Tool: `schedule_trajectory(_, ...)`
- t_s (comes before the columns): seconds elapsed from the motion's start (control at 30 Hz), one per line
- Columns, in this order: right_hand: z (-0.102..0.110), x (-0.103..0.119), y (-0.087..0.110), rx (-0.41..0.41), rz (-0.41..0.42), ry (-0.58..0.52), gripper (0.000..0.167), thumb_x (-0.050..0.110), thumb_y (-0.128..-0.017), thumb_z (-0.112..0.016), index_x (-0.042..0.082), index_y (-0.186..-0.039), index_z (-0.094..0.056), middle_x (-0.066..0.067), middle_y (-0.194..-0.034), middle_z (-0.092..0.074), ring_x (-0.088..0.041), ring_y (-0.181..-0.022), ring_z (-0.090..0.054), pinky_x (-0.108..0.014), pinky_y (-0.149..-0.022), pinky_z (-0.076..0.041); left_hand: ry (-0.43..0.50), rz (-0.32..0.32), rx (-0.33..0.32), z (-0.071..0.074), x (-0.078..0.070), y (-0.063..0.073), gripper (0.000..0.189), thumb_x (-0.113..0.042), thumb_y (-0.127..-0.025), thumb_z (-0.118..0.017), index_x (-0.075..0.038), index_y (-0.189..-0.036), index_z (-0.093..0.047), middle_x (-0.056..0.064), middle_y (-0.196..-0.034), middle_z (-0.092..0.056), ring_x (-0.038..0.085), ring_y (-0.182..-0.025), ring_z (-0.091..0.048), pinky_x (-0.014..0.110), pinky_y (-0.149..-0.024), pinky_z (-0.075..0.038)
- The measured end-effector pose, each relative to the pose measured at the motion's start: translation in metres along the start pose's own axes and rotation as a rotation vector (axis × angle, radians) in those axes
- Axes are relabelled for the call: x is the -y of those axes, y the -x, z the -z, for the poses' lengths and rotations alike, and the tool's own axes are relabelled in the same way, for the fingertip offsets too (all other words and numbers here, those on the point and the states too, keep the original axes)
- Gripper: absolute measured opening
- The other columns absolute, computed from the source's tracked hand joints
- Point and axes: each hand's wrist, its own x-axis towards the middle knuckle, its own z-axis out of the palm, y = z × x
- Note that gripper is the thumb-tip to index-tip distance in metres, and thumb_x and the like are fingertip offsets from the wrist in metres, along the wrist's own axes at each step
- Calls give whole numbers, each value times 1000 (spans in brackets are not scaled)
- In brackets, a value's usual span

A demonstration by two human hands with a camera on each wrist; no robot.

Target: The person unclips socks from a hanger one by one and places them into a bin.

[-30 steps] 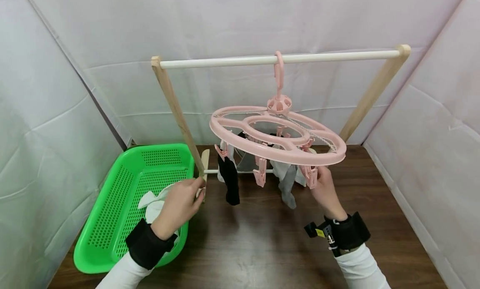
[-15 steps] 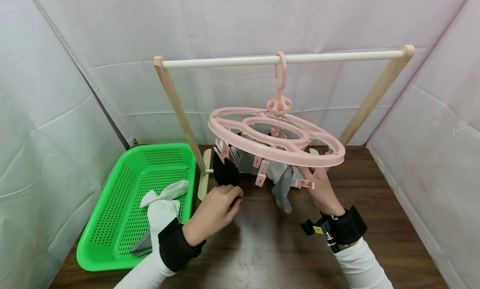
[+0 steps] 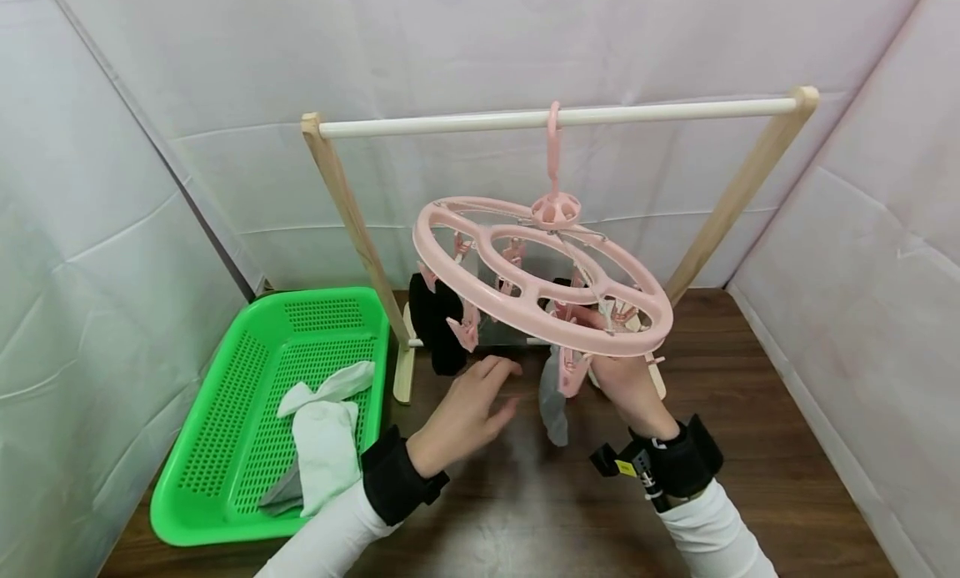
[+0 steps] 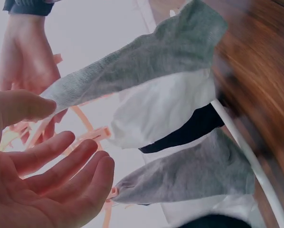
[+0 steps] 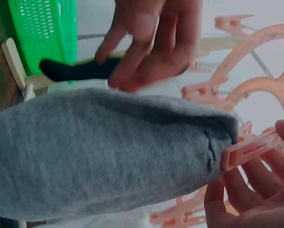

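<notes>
A round pink clip hanger [image 3: 512, 311] hangs tilted, its right side lower, with socks clipped beneath it. My right hand [image 3: 633, 388] is under its front right edge, thumb and fingers pinching a pink clothespin [image 5: 251, 149]. That clothespin bites the end of a grey sock [image 5: 99, 152], which dangles down. My left hand [image 3: 467, 415] is empty, fingers spread and loosely bent, between the grey sock and a black sock [image 3: 442, 332] at the hanger's left. In the left wrist view, a white sock [image 4: 165, 111] and another grey sock [image 4: 194, 171] hang behind.
The hanger's hook sits over the white bar [image 3: 450, 125] of a wooden-legged rack. On the left stands a green basket [image 3: 171, 486] holding white socks [image 3: 326, 449] and a grey one [image 3: 283, 488]. Pale curtains close in the back and sides of the dark wooden table [image 3: 510, 528].
My left hand has moved right from the basket's edge, past the black sock, and let it go. The hanger has turned and tilted more. My right hand has shifted slightly left.
</notes>
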Motion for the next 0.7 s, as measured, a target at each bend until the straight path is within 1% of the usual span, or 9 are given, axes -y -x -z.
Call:
schedule_trajectory(0.07, -2, 1, 0, 34, 49, -38, 41, 3, -100, -51, -14, -136, -43, 1, -130, -57, -14, -121, -50, -31, -100, -40, 41, -7, -17, -4, 1, -5, 32, -2, -87, -70, 2, -115, -56, 13, -107, -58, 23, -97, -59, 35, -80, -49)
schedule_trajectory(0.2, -7, 4, -1, 129, 152, -87, 39, -2, -100, -49, -9, -137, -45, -12, -134, -54, -21, -125, -48, -37, -102, -38, 104, -4, -44, -12, 3, -13, 46, -8, -85, -75, 4, -123, -52, 15, -113, -59, 25, -103, -59, 38, -84, -49)
schedule_trajectory(0.27, -9, 5, -2, 161, 173, -104, 39, -3, -100, -47, -5, -139, -45, -14, -136, -51, -23, -126, -47, -39, -102, -39, 140, 9, -43, -15, 4, -16, 54, -11, -85, -76, 4, -128, -49, 16, -116, -59, 25, -104, -59, 39, -85, -48)
schedule_trajectory(0.33, -11, 5, -2, 174, 181, -101, 41, -4, -100, -47, -2, -141, -45, -13, -137, -51, -23, -125, -47, -37, -101, -40, 181, 26, -33, -18, 4, -18, 62, -13, -86, -75, 3, -136, -43, 17, -123, -57, 26, -109, -58, 40, -88, -47)
schedule_trajectory(0.43, -14, 5, -3, 187, 188, -107, 42, -7, -99, -46, -6, -140, -42, -11, -135, -52, -21, -124, -48, -35, -99, -41, 226, 35, -20, -21, 4, -19, 67, -9, -89, -71, 3, -143, -34, 18, -126, -58, 26, -107, -60, 36, -84, -48)
schedule_trajectory(0.5, -16, 5, -4, 190, 197, -92, 40, -9, -98, -46, -10, -138, -41, -11, -133, -53, -21, -123, -49, -35, -99, -41, 238, 38, -23, -22, 4, -18, 65, -4, -90, -68, 4, -144, -33, 18, -123, -60, 24, -99, -62, 31, -78, -47)
schedule_trajectory(0.53, -17, 5, -4, 196, 195, -88, 40, -8, -99, -46, -11, -138, -41, -11, -133, -53, -21, -123, -49, -35, -99, -41, 238, 38, -29, -23, 4, -17, 61, -1, -90, -65, 4, -143, -35, 17, -115, -63, 22, -89, -63, 28, -72, -44)
schedule_trajectory(0.6, -17, 6, -4, 206, 182, -82, 39, -5, -99, -47, -13, -137, -40, -16, -134, -51, -21, -123, -49, -36, -99, -41, 232, 34, -40, -23, 4, -16, 53, 3, -91, -61, 5, -140, -40, 14, -99, -65, 18, -72, -57, 26, -64, -37)
schedule_trajectory(0.7, -17, 9, -4, 229, 132, -87, 44, 6, -101, -51, -14, -138, -39, -16, -136, -49, -21, -124, -47, -36, -101, -40, 214, 30, -47, -24, 4, -15, 40, 4, -94, -56, 4, -133, -48, 7, -80, -59, 14, -61, -48, 24, -61, -34)
